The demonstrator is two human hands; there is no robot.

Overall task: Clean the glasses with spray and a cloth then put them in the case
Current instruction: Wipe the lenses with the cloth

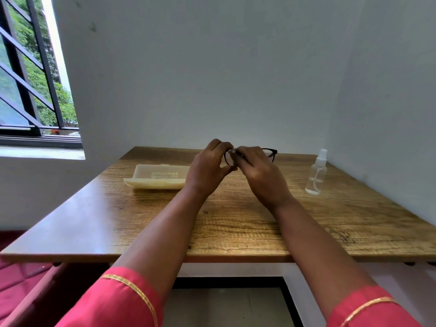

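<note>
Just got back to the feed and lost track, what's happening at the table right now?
A person holds black glasses up over the wooden table. The left hand has a grip on the frame, while the right hand pinches a small cloth against a lens. The spray bottle stands upright to the right, untouched. The pale case lies to the left, with no glasses in it yet.

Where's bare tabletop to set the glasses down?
Free: wooden table front strip nearest the person, and the patch between right hand and clear spray bottle. Crowded: cream glasses case beside left hand, black-framed glasses above the middle.
</note>
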